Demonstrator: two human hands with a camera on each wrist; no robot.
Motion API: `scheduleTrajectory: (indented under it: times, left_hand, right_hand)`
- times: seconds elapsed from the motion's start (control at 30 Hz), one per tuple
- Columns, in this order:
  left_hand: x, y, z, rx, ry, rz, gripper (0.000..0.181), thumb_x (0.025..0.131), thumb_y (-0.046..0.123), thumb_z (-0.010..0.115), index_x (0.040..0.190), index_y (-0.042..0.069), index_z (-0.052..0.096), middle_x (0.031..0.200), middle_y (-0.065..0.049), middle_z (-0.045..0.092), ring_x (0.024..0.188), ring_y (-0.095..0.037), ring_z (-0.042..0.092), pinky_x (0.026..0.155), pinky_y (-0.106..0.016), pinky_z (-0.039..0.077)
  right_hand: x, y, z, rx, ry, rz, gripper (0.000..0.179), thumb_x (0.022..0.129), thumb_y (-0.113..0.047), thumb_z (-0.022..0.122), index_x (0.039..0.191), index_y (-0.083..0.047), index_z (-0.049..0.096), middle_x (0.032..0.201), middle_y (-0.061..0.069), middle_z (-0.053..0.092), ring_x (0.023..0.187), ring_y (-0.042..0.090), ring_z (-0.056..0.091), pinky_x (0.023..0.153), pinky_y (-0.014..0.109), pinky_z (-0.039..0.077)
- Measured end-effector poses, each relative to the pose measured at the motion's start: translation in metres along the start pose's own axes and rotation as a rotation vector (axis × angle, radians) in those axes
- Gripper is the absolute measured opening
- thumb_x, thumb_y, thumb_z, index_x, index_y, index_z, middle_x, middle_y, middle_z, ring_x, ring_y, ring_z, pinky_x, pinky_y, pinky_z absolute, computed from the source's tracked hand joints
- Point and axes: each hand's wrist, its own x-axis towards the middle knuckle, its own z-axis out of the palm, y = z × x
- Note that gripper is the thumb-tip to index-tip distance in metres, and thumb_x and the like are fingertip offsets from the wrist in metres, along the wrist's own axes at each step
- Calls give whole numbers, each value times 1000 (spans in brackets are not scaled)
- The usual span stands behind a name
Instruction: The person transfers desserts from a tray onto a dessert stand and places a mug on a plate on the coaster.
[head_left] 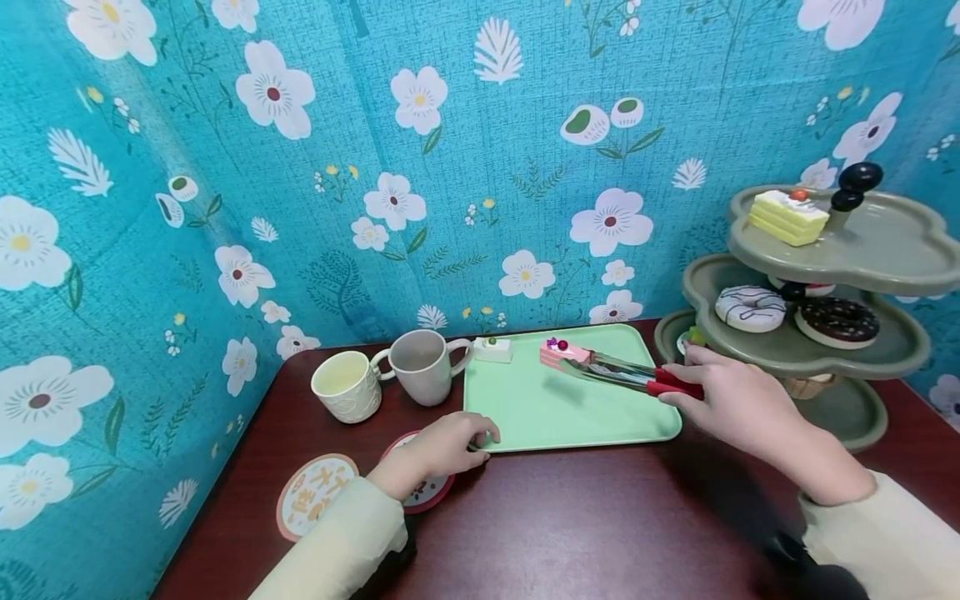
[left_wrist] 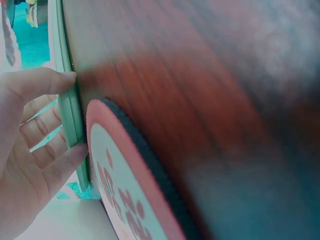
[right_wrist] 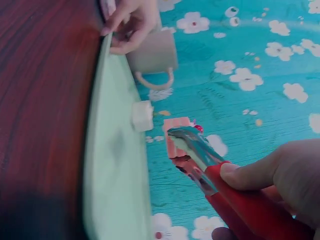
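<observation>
My right hand [head_left: 738, 404] grips red-handled metal tongs [head_left: 626, 377], whose tips pinch a pink toy cake slice [head_left: 561, 353] topped with purple and red berries. In the right wrist view the slice [right_wrist: 172, 140] hangs above the pale green tray [head_left: 577, 421], clear of its surface. A white toy cake piece [head_left: 492, 349] with a green topping sits at the tray's back left. At the front left corner, my left hand [head_left: 446, 446] holds the tray's rim, with fingertips at the rim [left_wrist: 74, 120] in the left wrist view.
Left of the tray stand a cream mug [head_left: 347, 387] and a grey mug [head_left: 422, 367]. Two round coasters lie nearer; one coaster [head_left: 313, 493] is orange-edged, the other partly under my left arm. A tiered stand [head_left: 817, 350] on the right bears donuts and a yellow cake slice [head_left: 789, 218].
</observation>
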Motion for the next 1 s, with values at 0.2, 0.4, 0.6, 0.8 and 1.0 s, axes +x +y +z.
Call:
scheduleTrajectory:
  times: [0.2, 0.4, 0.6, 0.8, 1.0]
  left_hand:
    - [-1, -2, 1, -2, 8, 6, 20, 93, 7, 74, 112, 11, 71, 87, 5, 57, 83, -10, 52, 77, -27, 49]
    - [-1, -3, 1, -2, 10, -1, 21, 92, 7, 74, 112, 11, 71, 87, 5, 57, 83, -11, 52, 76, -27, 48]
    - [-1, -2, 0, -2, 8, -7, 21, 92, 6, 74, 112, 10, 71, 86, 4, 56, 82, -11, 52, 75, -27, 47]
    - [-2, -2, 0, -5, 11, -8, 21, 92, 5, 74, 112, 10, 71, 85, 4, 56, 82, -11, 51, 74, -27, 47]
    - [-4, -5, 0, -3, 16, -11, 21, 92, 5, 74, 112, 10, 71, 85, 4, 55, 82, -12, 51, 74, -27, 47]
  right_hand:
    - [-10, -1, -19, -27, 47, -12, 49, 83, -30, 86, 120, -1, 75, 86, 2, 52, 60, 17, 44, 49, 33, 35]
    - [-18, -2, -37, -48, 107, 4, 51, 79, -30, 89, 119, -2, 76, 79, -5, 41, 54, 10, 33, 46, 29, 27]
    - [-24, -2, -54, -70, 130, 37, 53, 77, -29, 90, 118, -1, 76, 79, -5, 42, 56, 10, 33, 49, 29, 27]
    - [-28, 0, -75, -97, 127, 86, 56, 76, -23, 91, 117, 10, 71, 82, 6, 52, 61, 18, 41, 50, 31, 30]
    - [-38, 9, -92, -112, 242, 78, 74, 79, -51, 80, 112, 15, 70, 80, 7, 50, 64, 20, 40, 48, 29, 30]
